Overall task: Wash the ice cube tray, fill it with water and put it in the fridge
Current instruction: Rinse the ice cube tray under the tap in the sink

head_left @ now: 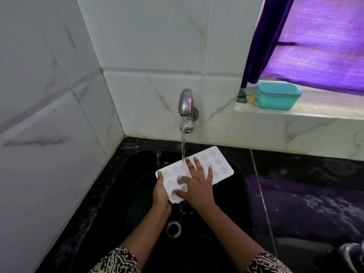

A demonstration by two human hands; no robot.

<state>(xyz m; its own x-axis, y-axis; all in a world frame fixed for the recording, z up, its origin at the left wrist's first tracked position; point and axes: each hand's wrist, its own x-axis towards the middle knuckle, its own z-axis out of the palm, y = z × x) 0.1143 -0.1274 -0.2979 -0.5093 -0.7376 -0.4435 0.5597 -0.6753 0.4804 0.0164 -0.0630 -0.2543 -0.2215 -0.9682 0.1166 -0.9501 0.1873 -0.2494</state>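
A white ice cube tray point(218, 164) with star and shell shaped cells is held tilted over the black sink point(238, 194). My left hand point(160, 194) grips its near left corner from below. My right hand point(195, 184) lies flat on top of the tray with fingers spread, fingertips pressing into the cells. Water runs from the steel tap point(185, 103) on the wall and lands on the tray just left of my right hand's fingers.
The drain point(173, 229) lies below my wrists. White tiled walls close the left and back. A wet black counter point(307, 194) stretches right. A teal plastic tub point(277, 95) sits on the window ledge under a purple curtain point(315, 40).
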